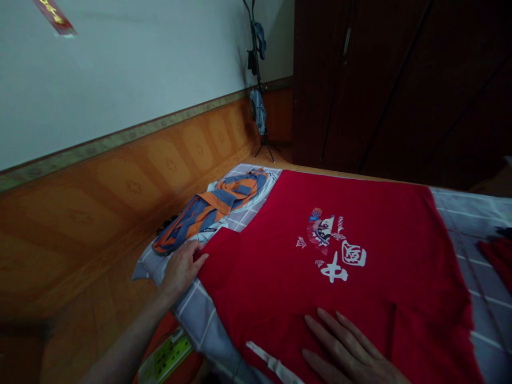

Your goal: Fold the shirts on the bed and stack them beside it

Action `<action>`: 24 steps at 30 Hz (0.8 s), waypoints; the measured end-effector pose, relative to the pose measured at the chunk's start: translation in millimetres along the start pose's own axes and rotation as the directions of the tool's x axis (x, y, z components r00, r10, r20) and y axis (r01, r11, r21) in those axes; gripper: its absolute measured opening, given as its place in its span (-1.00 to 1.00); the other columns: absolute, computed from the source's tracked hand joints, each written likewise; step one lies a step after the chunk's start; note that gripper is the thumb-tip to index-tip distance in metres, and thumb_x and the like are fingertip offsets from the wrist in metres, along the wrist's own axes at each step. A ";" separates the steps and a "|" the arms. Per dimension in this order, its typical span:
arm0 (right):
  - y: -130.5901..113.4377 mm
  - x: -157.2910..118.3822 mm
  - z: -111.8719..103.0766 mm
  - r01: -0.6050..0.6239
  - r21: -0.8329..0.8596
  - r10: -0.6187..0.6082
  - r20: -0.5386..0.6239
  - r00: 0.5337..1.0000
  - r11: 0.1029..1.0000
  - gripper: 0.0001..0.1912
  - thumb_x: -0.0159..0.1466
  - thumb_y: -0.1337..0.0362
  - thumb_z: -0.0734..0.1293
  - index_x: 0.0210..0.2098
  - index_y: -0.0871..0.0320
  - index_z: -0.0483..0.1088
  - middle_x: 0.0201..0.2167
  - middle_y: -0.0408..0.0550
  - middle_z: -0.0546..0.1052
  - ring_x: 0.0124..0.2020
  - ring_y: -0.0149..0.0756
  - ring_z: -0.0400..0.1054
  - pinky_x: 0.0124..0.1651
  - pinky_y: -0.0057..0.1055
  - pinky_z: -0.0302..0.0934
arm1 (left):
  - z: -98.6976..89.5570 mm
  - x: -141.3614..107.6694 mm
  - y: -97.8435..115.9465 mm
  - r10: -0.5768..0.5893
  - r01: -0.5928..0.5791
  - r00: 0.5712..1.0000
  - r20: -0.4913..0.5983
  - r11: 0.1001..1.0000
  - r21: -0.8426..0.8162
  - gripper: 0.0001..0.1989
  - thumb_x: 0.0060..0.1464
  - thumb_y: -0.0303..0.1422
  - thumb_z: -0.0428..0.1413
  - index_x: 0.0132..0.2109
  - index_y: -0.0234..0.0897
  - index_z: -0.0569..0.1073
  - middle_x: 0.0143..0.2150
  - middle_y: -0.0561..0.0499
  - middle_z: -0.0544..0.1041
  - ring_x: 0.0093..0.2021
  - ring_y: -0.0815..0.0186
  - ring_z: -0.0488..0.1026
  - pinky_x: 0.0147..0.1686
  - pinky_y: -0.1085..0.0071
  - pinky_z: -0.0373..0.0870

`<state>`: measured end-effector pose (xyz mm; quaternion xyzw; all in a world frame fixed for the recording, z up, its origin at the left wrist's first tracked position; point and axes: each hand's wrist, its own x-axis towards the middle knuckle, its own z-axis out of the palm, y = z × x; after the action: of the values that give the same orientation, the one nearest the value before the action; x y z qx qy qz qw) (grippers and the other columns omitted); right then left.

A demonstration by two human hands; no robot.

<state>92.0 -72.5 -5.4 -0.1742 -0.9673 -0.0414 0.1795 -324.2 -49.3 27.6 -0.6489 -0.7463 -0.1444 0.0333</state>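
A red T-shirt (272, 266) with a printed white and coloured design lies spread over a grey checked sheet (200, 314). At the end of its left sleeve is my left hand (183, 266), with thumb and fingers closed on the sleeve's edge. My right hand (348, 346) rests flat on the lower part of the shirt, its fingers stretched out. A white strip (274, 362) shows at the shirt's near edge, left of my right hand.
Beyond my left hand lies a striped orange and blue garment (216, 205) on white cloth. A green power strip (166, 357) is below the sheet's near edge. Another red cloth (496, 261) lies at the right. Farther back stand a coat rack (258, 69) and dark wardrobe (384, 90).
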 end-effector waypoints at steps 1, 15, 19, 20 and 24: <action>-0.1 0.6 -0.9 0.011 -0.024 -0.011 0.007 1.000 1.000 -0.39 0.28 -0.02 0.23 0.28 -0.11 0.05 0.17 -0.07 0.30 0.08 -0.12 0.32 -0.05 -0.30 0.38 | 0.2 -2.3 2.3 0.002 -0.002 1.000 -0.018 1.000 0.001 -0.86 0.13 -0.27 0.01 -0.26 -0.24 0.36 -0.28 -0.02 0.48 -0.26 0.20 0.43 -0.23 0.33 0.32; -0.9 0.2 -8.1 -0.056 0.163 0.043 0.082 0.996 0.985 -0.39 0.31 0.04 0.23 0.29 -0.15 -0.03 0.24 -0.13 0.17 0.16 -0.18 0.21 0.07 -0.31 0.30 | -10.6 -9.6 15.0 0.065 -0.069 0.985 -0.163 0.997 -0.022 -0.81 0.17 -0.25 -0.05 -0.33 -0.22 0.35 -0.17 -0.04 0.50 -0.13 0.19 0.44 -0.10 0.31 0.30; -1.3 0.8 -11.0 -0.094 0.238 0.074 0.089 0.993 0.967 -0.38 0.31 0.08 0.24 0.29 -0.17 -0.05 0.26 -0.17 0.12 0.21 -0.21 0.13 0.14 -0.31 0.22 | -16.6 -4.7 20.4 0.005 -0.033 0.982 -0.189 0.989 -0.147 -0.85 0.10 -0.26 0.01 -0.37 -0.22 0.35 -0.33 0.02 0.48 -0.29 0.25 0.44 -0.22 0.35 0.33; -1.5 1.0 -11.5 -0.094 0.236 0.073 0.096 0.993 0.967 -0.39 0.31 0.07 0.24 0.29 -0.17 -0.05 0.26 -0.17 0.12 0.21 -0.20 0.13 0.14 -0.30 0.23 | -17.6 -2.8 22.2 -0.035 -0.002 0.986 -0.162 0.975 -0.223 -0.85 0.08 -0.26 0.02 -0.37 -0.22 0.36 -0.39 0.05 0.46 -0.36 0.28 0.42 -0.29 0.38 0.33; -2.3 3.1 -13.8 -0.061 0.130 0.040 0.160 0.986 0.990 -0.42 0.30 0.01 0.22 0.27 -0.15 0.02 0.22 -0.10 0.20 0.14 -0.11 0.22 0.01 -0.25 0.35 | -20.8 6.4 35.2 -0.121 0.092 0.993 -0.011 0.808 -0.582 -0.83 0.03 -0.25 0.07 -0.37 -0.26 0.36 -0.48 0.10 0.42 -0.46 0.35 0.39 -0.43 0.47 0.31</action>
<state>93.1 -75.6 8.5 -0.1889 -0.9743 0.0422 0.1153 -293.6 -44.5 55.1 -0.5816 -0.7009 -0.3821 -0.1563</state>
